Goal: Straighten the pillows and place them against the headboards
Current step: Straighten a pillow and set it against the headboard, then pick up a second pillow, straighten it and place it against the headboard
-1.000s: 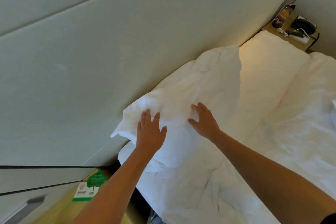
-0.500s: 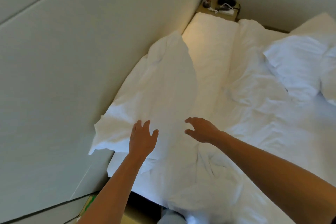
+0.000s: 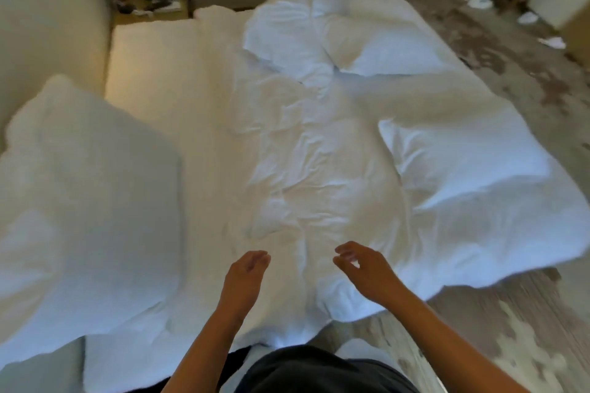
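Note:
A white pillow [image 3: 86,201] leans against the padded headboard [image 3: 48,25] at the left. Two more white pillows [image 3: 287,41] [image 3: 383,41] lie side by side at the far end of the bed, and another pillow [image 3: 459,156] lies on the right side. My left hand [image 3: 245,277] and my right hand [image 3: 364,268] hover over the crumpled white duvet [image 3: 303,153] near the bed's front edge. Both hold nothing, with fingers loosely curled.
A wooden bedside table [image 3: 150,0] with a phone and small items stands in the far left corner. Patterned carpet [image 3: 510,51] runs along the right of the bed, with white items scattered at the top right. The frame is blurred by motion.
Both hands have left the pillow at the headboard and pulled back over the duvet. The view has swung right, bringing the other pillows and the carpet into sight.

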Demonstrator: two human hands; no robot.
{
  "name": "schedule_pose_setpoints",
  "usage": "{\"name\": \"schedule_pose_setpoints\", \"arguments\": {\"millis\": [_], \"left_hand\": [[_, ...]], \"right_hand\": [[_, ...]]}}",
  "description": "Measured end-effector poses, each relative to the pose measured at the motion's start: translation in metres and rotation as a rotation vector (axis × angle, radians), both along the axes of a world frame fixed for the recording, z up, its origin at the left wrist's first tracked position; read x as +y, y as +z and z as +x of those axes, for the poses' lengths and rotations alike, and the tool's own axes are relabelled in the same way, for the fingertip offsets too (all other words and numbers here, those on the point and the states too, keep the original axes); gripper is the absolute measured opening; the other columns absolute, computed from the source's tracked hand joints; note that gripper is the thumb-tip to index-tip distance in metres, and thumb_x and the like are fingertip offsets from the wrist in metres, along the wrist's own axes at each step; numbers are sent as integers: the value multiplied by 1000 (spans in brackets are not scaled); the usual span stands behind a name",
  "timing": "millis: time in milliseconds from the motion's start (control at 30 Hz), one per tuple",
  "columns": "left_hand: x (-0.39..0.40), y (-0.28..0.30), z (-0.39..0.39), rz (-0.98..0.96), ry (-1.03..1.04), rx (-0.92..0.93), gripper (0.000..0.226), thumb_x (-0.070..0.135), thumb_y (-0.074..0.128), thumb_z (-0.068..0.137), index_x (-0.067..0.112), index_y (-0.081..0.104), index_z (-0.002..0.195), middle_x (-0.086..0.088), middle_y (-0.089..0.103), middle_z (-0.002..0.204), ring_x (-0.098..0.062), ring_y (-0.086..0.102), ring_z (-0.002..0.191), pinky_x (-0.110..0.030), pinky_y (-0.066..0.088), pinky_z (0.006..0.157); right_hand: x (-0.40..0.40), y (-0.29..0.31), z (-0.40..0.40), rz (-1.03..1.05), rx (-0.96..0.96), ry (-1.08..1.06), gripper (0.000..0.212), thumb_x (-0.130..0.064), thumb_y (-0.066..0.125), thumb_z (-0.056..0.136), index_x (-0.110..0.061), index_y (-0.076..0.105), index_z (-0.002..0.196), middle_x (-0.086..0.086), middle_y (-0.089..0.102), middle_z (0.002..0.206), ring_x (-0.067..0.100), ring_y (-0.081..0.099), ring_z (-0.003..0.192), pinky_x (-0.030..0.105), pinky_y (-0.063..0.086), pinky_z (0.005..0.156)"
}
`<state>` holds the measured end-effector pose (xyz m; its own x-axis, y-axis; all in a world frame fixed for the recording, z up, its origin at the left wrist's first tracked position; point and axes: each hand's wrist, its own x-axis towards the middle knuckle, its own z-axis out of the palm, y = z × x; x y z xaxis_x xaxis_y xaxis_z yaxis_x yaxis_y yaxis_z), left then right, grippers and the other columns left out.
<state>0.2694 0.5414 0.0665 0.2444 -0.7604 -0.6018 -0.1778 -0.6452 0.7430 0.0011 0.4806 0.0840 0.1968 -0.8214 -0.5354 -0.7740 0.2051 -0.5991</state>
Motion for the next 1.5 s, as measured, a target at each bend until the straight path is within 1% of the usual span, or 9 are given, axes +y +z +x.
{"name": "schedule_pose_setpoints", "arguments": {"millis": [133, 200, 300, 600, 733, 833, 1133, 1367, 1500], "left_hand": [[3, -10, -115, 47, -165, 29, 14, 30, 56, 102, 27, 70, 101, 1, 75, 99, -20, 72, 96, -46, 59, 91], [-1, -10, -179, 87, -220, 77, 14, 25, 56, 102, 25, 68, 96, -5, 75, 101, -25, 72, 97, -46, 58, 92], [-11, -2, -276, 124, -259, 160, 12, 27, 62, 96, 18, 69, 92, -10, 75, 99, -31, 72, 97, -49, 55, 94], [-29, 37, -471, -42, -511, 141, 18, 34, 61, 95, 23, 75, 94, 4, 78, 91, -10, 74, 88, -33, 60, 80], [-45, 36, -498, 2, -501, 131, 19, 30, 61, 94, 16, 75, 95, -2, 78, 90, -15, 75, 90, -34, 59, 80], [-66, 26, -508, 76, -425, 117, 16, 22, 61, 98, 13, 75, 95, -4, 78, 90, -19, 75, 90, -37, 58, 82], [-182, -8, -555, 152, -262, 128, 21, 18, 56, 99, 6, 74, 95, -9, 78, 85, -31, 75, 89, -41, 57, 78], [-265, -8, -620, 162, -271, 168, 23, 19, 52, 103, 6, 71, 100, -12, 77, 92, -32, 74, 93, -46, 58, 88], [-307, -5, -662, 139, -268, 196, 24, 21, 52, 104, 8, 71, 102, -9, 78, 94, -27, 75, 92, -45, 59, 89]], "right_hand": [[65, -6, -119, 38, -76, -306, 21, -42, 66, 101, -31, 71, 119, -16, 73, 110, -4, 66, 103, 18, 50, 88], [95, -9, -173, 86, -113, -436, 18, -38, 65, 102, -33, 69, 119, -14, 72, 112, -1, 67, 104, 11, 47, 80], [133, -16, -247, 90, -104, -575, 12, -35, 64, 103, -35, 69, 114, -13, 73, 109, 3, 68, 106, 13, 47, 81], [170, -26, -398, 59, -71, -712, 14, -41, 59, 105, -36, 68, 115, -18, 71, 105, -3, 65, 99, 17, 49, 81], [134, -29, -431, 32, -118, -717, 10, -44, 58, 105, -43, 65, 111, -21, 70, 104, -8, 63, 97, 12, 46, 77], [83, -31, -452, 23, -171, -707, 7, -41, 60, 104, -46, 65, 105, -21, 70, 104, -5, 64, 99, 18, 49, 81], [-97, -32, -531, -30, -152, -630, 12, -44, 63, 102, -39, 71, 110, -20, 72, 100, -5, 66, 98, 21, 54, 85], [-173, -18, -593, 8, -104, -624, 14, -43, 64, 102, -36, 71, 112, -16, 74, 106, -1, 68, 100, 24, 55, 87], [-200, -17, -633, 38, -100, -630, 13, -38, 65, 102, -34, 73, 111, -14, 75, 106, 3, 69, 103, 33, 59, 93]]}}
